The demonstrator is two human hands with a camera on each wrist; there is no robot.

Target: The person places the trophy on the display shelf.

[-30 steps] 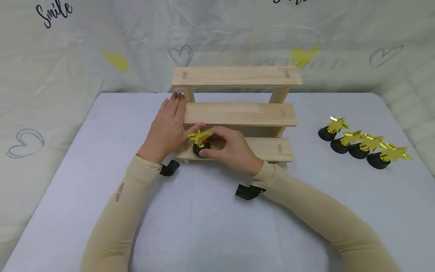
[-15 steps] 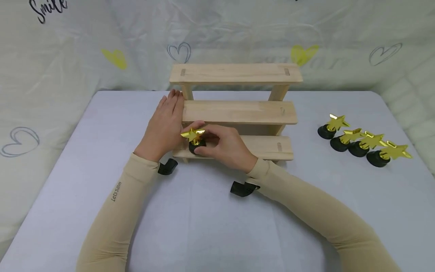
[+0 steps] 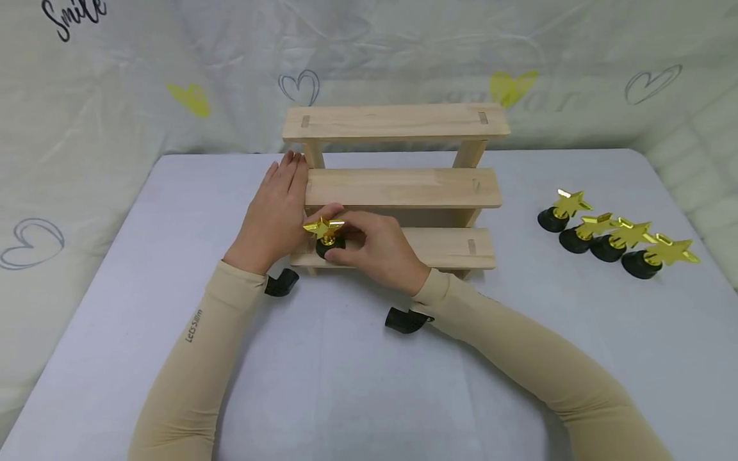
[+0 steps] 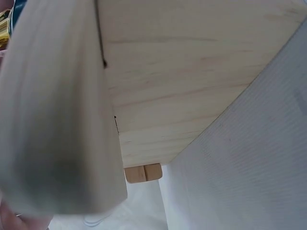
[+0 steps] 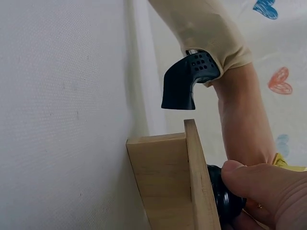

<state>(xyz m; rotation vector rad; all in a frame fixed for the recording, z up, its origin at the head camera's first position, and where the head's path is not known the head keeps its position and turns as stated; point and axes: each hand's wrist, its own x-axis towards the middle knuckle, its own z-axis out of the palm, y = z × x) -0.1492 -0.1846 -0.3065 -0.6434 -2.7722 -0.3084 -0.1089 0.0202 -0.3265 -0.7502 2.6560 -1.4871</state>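
My right hand (image 3: 385, 248) pinches the black base of a small gold star trophy (image 3: 325, 230) at the left end of the lowest step of a three-tier wooden shelf (image 3: 400, 187). In the right wrist view the thumb (image 5: 261, 181) presses the round black base (image 5: 225, 196), which sits against the step's board (image 5: 199, 177). My left hand (image 3: 272, 218) lies along the shelf's left side with its fingers straight, its thumb reaching toward the trophy. Seen from the left wrist, the shelf's wooden side (image 4: 187, 81) fills much of the view; little of the hand shows there.
Several more star trophies (image 3: 611, 237) with black bases stand in a slanting row on the right of the white-covered table (image 3: 369, 384). Behind the shelf hangs a pale backdrop (image 3: 375, 57) with hearts. A black wrist camera (image 3: 406, 320) juts from the right sleeve.
The right hand has moved the trophy a little left along the lowest step, toward the left hand. The left hand stays against the shelf's side. The head view has shifted slightly.
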